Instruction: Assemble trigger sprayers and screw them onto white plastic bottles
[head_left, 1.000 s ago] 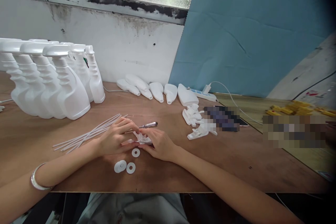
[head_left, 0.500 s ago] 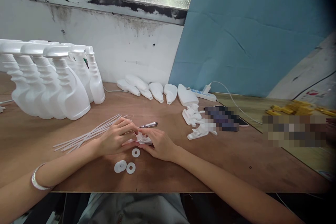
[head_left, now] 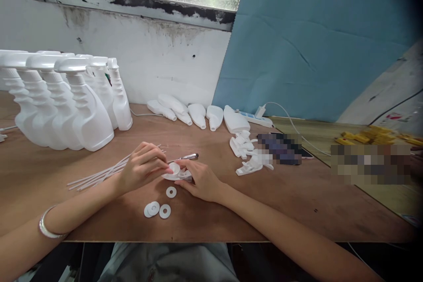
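A white trigger spray head (head_left: 185,175) lies low over the table, its round collar (head_left: 174,168) facing up. My right hand (head_left: 202,180) grips it from the right, thumb and fingers on either side. From the left, my left hand (head_left: 143,167) reaches to the collar with its fingers drawn together; the fingertips touch the collar's edge, and anything small between them is hidden. Just in front are several flat white washers (head_left: 165,211), two of them overlapping. A screwdriver (head_left: 188,157) rests behind my hands. Thin white tubes (head_left: 99,177) lie partly behind my left forearm.
White spray bottles (head_left: 92,114) stand in rows at the left. Several bottles without heads (head_left: 197,115) lie along the wall. More spray heads (head_left: 253,163) are heaped to the right, near a blurred phone (head_left: 307,155) and a power strip (head_left: 257,119). Yellow pieces (head_left: 370,135) lie far right.
My left hand has shifted slightly up and left, its fingers no longer around the spray head's side, so the collar shows more. My right hand stays in place on the spray head.
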The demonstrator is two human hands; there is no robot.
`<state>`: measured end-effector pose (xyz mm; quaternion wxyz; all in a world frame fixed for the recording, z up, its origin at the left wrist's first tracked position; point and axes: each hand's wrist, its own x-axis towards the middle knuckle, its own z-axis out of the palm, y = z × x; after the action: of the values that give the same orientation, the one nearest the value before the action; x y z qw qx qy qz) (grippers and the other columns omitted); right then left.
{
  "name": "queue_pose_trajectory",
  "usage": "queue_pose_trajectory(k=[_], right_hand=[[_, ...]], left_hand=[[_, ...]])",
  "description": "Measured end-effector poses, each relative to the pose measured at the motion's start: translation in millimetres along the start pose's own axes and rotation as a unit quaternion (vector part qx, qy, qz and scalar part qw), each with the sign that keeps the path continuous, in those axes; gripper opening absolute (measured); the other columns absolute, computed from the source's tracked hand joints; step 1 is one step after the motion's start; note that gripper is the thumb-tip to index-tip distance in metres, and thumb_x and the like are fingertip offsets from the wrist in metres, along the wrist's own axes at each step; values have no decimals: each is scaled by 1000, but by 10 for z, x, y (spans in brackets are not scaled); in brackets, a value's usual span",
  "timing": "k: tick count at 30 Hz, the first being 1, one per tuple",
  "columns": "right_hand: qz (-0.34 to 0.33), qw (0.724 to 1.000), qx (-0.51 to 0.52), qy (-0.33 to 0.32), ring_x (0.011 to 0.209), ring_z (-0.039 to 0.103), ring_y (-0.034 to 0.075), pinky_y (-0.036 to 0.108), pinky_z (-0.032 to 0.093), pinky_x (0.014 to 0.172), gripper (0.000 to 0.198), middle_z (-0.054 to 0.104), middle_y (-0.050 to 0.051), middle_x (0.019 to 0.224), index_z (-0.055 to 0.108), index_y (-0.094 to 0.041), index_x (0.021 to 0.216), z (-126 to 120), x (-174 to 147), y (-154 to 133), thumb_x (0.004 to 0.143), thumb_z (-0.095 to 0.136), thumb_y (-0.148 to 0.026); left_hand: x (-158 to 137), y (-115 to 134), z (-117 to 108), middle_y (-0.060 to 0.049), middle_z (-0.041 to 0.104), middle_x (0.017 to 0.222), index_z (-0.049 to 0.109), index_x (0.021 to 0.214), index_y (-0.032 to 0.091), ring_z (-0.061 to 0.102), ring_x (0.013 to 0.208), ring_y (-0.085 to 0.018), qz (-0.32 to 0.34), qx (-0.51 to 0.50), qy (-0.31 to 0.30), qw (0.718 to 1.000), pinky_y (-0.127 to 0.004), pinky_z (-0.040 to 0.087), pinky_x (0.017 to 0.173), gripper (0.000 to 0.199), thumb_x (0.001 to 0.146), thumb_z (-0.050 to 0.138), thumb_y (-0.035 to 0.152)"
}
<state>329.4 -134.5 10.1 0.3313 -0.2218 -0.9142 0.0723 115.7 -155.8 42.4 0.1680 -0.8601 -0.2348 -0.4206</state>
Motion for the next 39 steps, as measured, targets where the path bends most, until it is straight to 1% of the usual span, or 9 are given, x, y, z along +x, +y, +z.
queue_pose_trajectory(k=[6,9,13,15,21,26,30,36,39], right_hand=[[28,999,-12,12,85,62,19,30,49,73,37,65,7,97,47,-16,111,-12,6,-4,78,59,-29],[43,999,-17,13,85,62,20,31,49,73,37,65,7,95,47,-16,110,-12,6,-5,78,60,-29],[53,998,-17,4,87,62,20,31,48,74,37,65,7,96,47,-17,110,-10,4,-4,78,59,-29],[49,999,-18,7,86,62,19,30,48,74,37,65,7,96,47,-17,110,-8,3,-2,78,59,-29],[41,999,-23,8,86,62,19,30,48,74,37,65,8,96,46,-16,111,-6,2,5,78,59,-30],[40,999,-26,5,87,62,20,31,48,74,37,64,8,98,46,-17,111,-14,3,-1,79,58,-30],[41,999,-26,6,88,62,20,31,48,74,37,65,8,98,47,-17,111,-19,3,-4,79,58,-31],[34,999,-27,5,88,61,20,31,48,75,36,64,8,101,47,-16,110,-16,10,-2,79,58,-29],[33,999,-30,4,88,62,20,31,48,75,36,64,8,102,47,-16,111,-12,9,5,79,57,-30]], left_hand=[[-16,-232,-22,-6,62,93,58,97,18,56,83,-18,-177,154,-83,969,-30,39,71,18,86,45,23],[-76,-383,-28,-14,58,103,49,115,10,55,92,-26,-291,247,-221,898,-35,40,72,38,85,41,33],[-125,-501,-98,-17,59,99,58,98,8,56,92,-32,-378,270,-400,790,-39,40,71,45,84,36,45],[-112,-515,-139,-17,61,98,61,89,10,58,88,-31,-375,263,-452,765,-38,40,69,42,85,33,41],[-51,-478,-157,-13,64,92,63,78,15,60,83,-28,-346,241,-459,782,-32,38,62,36,83,32,32],[-56,-467,-181,-13,63,88,60,78,17,60,78,-28,-363,184,-427,808,-32,39,59,51,80,30,58],[-44,-473,-307,-17,62,93,56,80,16,60,79,-32,-382,173,-468,778,-35,41,59,51,71,40,64],[-6,-455,-383,-18,63,95,53,85,16,60,84,-34,-377,168,-559,719,-39,42,64,35,80,34,45],[-25,-445,-351,-15,64,94,51,87,18,61,80,-32,-346,153,-568,731,-39,42,62,27,83,30,35]])
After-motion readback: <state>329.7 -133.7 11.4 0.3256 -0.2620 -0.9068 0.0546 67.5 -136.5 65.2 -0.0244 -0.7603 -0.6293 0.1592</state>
